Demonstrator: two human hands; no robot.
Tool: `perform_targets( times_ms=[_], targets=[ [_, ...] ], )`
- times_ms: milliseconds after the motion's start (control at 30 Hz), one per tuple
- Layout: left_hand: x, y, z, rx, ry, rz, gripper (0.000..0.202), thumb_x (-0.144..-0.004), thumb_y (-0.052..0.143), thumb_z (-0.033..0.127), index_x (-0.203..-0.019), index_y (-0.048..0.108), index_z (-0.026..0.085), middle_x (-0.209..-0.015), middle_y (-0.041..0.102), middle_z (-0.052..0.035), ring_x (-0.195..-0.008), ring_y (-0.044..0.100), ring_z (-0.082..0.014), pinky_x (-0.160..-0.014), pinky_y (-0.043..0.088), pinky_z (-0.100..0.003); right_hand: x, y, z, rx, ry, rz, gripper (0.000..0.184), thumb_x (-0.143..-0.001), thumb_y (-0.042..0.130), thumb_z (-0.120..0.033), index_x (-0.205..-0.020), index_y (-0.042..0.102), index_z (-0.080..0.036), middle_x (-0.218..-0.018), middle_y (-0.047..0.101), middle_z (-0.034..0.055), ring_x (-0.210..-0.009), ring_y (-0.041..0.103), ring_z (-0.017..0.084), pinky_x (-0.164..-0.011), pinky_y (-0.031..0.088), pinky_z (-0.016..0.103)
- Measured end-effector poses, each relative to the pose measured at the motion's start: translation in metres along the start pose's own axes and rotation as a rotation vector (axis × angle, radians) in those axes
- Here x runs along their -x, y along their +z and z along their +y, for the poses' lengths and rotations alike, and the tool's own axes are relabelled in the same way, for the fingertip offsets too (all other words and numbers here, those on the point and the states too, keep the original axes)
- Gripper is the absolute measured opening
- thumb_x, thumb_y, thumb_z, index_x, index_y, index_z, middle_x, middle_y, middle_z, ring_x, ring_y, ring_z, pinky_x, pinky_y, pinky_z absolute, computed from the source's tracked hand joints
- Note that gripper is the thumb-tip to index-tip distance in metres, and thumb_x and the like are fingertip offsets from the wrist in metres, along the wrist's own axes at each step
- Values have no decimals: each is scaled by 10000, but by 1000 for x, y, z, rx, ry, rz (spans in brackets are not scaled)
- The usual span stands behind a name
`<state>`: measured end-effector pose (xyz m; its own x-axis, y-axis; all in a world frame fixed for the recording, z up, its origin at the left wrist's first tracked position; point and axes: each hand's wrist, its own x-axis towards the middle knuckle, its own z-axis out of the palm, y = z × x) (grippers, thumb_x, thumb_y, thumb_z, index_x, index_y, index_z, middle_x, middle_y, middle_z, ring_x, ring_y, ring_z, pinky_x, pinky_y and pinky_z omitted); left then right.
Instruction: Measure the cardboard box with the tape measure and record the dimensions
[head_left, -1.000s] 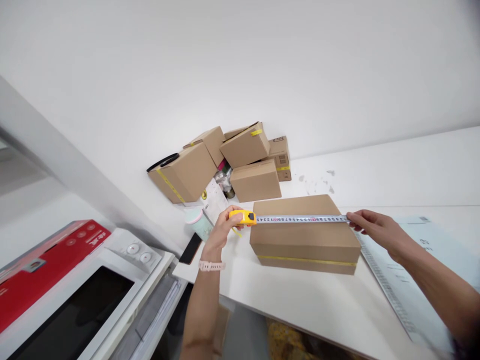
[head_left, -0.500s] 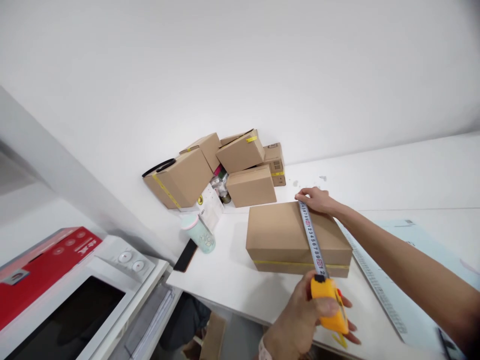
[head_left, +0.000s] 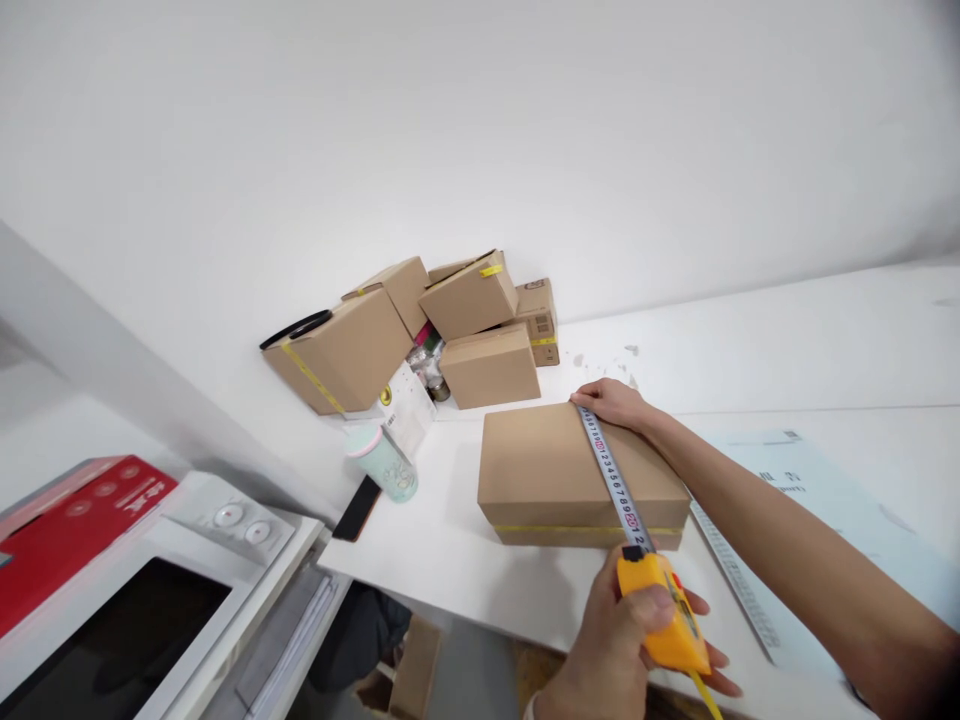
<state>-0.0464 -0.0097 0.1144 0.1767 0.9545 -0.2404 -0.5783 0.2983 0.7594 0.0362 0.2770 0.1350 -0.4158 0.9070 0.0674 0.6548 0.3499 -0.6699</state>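
Note:
A closed cardboard box (head_left: pixel 536 455) with yellow tape along its front side lies on the white table. The silver blade of a tape measure (head_left: pixel 664 610) stretches across the box's top from the far edge to the near edge. In front of the box, my left hand (head_left: pixel 619 630) is wrapped round the yellow case, thumb on top. My right hand (head_left: pixel 613 402) reaches over from the right and pinches the blade's end at the far top edge. The fingertips there partly hide the end of the blade.
Several cardboard boxes (head_left: pixel 491 365) are stacked against the wall. A mint tumbler (head_left: pixel 386 465) stands beside a dark flat object (head_left: pixel 356 510). To the left is a white microwave (head_left: pixel 120 640) with a red box (head_left: pixel 82 530) on it. A light blue printed sheet (head_left: pixel 817 540) lies at the right.
The view has shifted slightly, so most things sit a little further left. Both hands keep hold of the tape measure, its blade still across the box; the yellow case is tilted slightly differently.

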Motion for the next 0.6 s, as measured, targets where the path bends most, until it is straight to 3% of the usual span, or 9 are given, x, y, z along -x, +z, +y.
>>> perform_targets(
  times_ms=[133,267,400,500,600],
  targets=[
    [-1,0,3,-7,-2,-1,660,-583,839,583,-1023,593,156,-925,669,-61,-638,685,-166,-583,610,-334,-2,1,0,-56,11,22,272,-846,608,-449,-758,755,-237,-788,752,43,-801,662,257,-728,439,337],
    [-2,-5,4,-29,5,-3,659,-596,836,584,-1034,597,153,-925,670,-65,-639,677,-168,-580,605,-334,0,1,-2,-167,-1,74,347,-834,635,-530,-714,743,-223,-760,751,48,-800,675,267,-765,484,351],
    [12,-25,12,-116,124,25,721,-608,879,522,-1172,581,184,-997,676,-73,-688,671,-175,-638,596,-342,16,-4,8,-334,-9,261,593,-981,351,-633,-1141,733,-208,-1195,753,100,-1129,665,267,-955,498,354],
    [26,-54,30,-243,393,195,804,-633,900,485,-1307,537,237,-1110,681,-94,-854,677,-211,-727,564,-312,39,-5,31,-520,34,383,626,-995,335,-643,-1267,675,-192,-1350,683,148,-1285,600,273,-1076,451,399],
    [29,-86,52,-349,637,459,744,-672,871,503,-1297,559,247,-1202,673,-110,-1054,641,-261,-752,524,-278,62,2,58,-675,112,349,592,-961,449,-662,-1324,654,-243,-1448,623,138,-1379,532,293,-1141,402,458]
  ],
)
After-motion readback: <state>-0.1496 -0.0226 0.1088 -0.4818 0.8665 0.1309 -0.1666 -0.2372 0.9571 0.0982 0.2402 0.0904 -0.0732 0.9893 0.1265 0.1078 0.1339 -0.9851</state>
